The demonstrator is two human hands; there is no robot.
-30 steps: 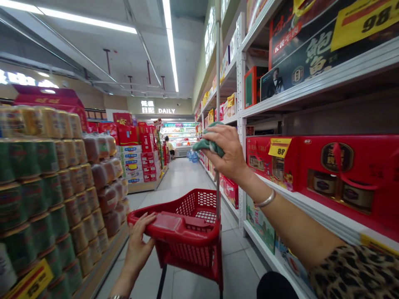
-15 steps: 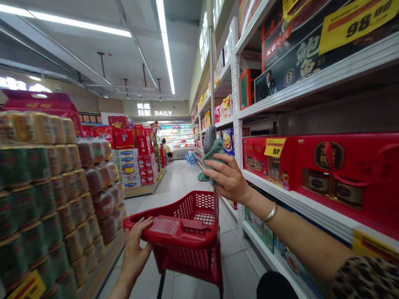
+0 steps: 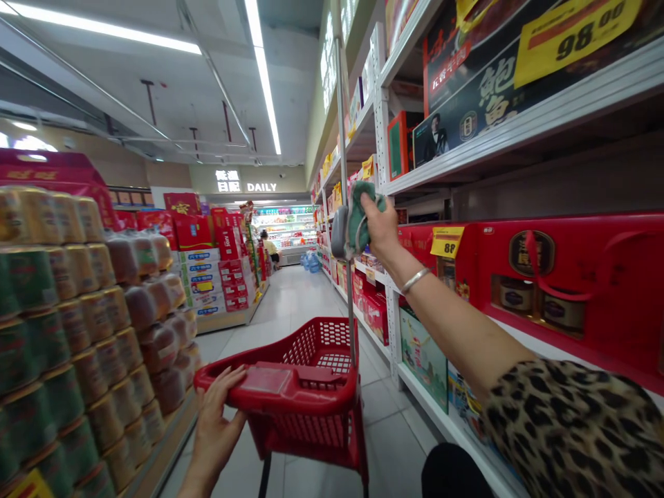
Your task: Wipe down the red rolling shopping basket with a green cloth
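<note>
My right hand [image 3: 381, 225] grips a folded green cloth [image 3: 360, 218], pressed to the side of a grey plastic piece [image 3: 339, 233] on an upright metal pole [image 3: 343, 138]. The pole rises from the right side of a red shopping cart [image 3: 301, 401] with a perforated basket. Around the left end of the cart's red handle curls my left hand [image 3: 220, 415], fingers on top and thumb below. The cart's basket is only partly visible behind the handle.
White shelves [image 3: 519, 131] with red gift boxes [image 3: 544, 277] and yellow price tags line the right side. Stacked cans [image 3: 93, 311] stand close on the left, cartons [image 3: 202, 280] beyond. A person [image 3: 270, 249] is far down the tiled aisle [image 3: 285, 297], near refrigerated shelves.
My right hand has moved up and turned, carrying the cloth from the front of the grey piece to its right side. My left hand stays on the cart handle. The view has shifted slightly right.
</note>
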